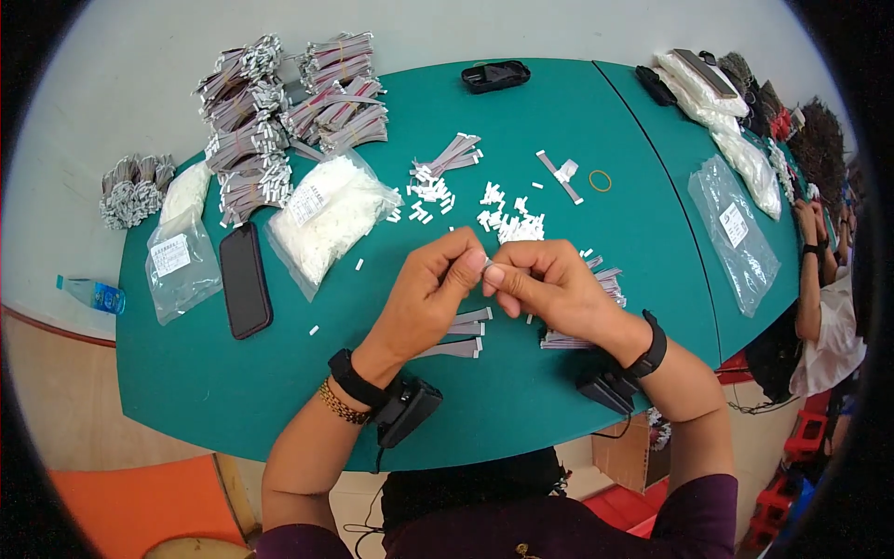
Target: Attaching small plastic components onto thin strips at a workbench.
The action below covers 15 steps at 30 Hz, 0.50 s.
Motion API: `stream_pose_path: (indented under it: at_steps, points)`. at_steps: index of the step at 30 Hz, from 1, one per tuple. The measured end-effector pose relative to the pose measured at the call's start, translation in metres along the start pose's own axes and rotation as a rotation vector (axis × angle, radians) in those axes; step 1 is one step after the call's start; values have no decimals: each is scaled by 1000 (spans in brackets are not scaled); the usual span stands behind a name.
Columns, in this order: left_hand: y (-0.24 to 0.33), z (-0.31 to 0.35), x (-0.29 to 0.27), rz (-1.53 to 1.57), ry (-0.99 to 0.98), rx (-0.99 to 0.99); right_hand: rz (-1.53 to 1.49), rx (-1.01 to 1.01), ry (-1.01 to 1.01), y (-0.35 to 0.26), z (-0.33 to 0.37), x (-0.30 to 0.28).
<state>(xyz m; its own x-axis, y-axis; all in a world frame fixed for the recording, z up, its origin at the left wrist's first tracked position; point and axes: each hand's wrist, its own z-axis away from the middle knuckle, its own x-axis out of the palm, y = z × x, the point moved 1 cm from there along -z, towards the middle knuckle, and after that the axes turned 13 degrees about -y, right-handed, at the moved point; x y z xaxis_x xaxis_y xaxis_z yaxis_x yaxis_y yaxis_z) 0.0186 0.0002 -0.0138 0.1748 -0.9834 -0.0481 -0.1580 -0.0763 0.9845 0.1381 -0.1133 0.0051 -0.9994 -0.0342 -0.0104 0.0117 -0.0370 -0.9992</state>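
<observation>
Small pale piece (488, 265), pinched in fingertips of my left hand (428, 289) and right hand (551, 289), above the green table (507, 401).

1 phone (247, 279), 1 bottle (93, 294), 1 rubber band (600, 170), 1 bracelet (341, 402), 3 labelled bags (331, 233). White connectors (524, 229), grey ribbon cables (456, 349): many, overlapping, can't count.

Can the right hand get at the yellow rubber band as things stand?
Probably yes: the yellow rubber band lies uncovered on the green table, ahead of the right hand, and nothing tall stands between. However, both that hand and the left hand seem to be pinching a small pale piece.
</observation>
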Motion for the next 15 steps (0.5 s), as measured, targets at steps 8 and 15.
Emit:
stream_pose_path:
  at_steps: [8,15]
  points:
    - [3,-1,-4,61,-12,-64,29,50,-56,-1,0,-8]
    - [5,-1,-7,-152,51,-7,39,119,-43,-2,-2,-11]
